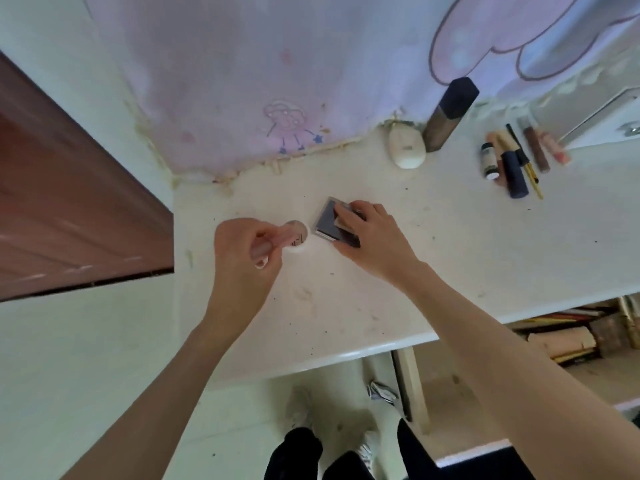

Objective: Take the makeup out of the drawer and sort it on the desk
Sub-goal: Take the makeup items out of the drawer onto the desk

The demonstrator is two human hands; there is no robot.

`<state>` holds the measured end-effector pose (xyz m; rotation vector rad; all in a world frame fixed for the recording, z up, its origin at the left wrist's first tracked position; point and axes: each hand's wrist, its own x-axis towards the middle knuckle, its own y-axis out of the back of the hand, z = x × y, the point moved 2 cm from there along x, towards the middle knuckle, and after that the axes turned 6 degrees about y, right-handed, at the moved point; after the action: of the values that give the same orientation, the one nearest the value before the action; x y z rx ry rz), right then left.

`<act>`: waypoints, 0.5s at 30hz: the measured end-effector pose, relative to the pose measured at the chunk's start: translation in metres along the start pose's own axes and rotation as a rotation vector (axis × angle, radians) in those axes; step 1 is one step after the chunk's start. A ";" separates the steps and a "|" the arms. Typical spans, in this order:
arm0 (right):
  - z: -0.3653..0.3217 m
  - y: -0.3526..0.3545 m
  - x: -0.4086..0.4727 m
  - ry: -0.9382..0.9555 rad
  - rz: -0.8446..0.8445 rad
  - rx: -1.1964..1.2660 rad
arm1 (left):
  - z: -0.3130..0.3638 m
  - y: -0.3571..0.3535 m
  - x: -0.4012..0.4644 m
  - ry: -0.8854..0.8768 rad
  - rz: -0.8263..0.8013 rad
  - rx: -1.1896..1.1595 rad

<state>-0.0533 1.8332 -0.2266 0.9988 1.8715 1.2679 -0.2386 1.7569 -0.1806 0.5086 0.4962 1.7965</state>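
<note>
Left hand (242, 249) curled round a small pink compact (294, 233), pinched between thumb and fingers, just over the desk (450, 254). Right hand (367, 233) on a dark square palette (327, 221), fingers bent over its right edge, probably gripping. Black marks on the compact too blurred to read.
</note>
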 end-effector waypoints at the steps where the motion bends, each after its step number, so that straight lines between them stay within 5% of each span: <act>1: -0.001 0.001 0.006 0.011 -0.008 0.041 | 0.000 0.002 0.005 0.025 0.002 -0.010; 7: 0.023 0.002 -0.015 -0.218 0.130 0.270 | 0.013 -0.018 0.031 0.258 -0.137 -0.031; 15: 0.103 -0.003 -0.084 -0.450 0.018 -0.178 | 0.067 -0.111 0.073 0.062 -0.374 -0.101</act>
<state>0.0739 1.8048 -0.2528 1.0986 1.3856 1.0880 -0.1326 1.8613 -0.1822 0.2695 0.5040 1.4718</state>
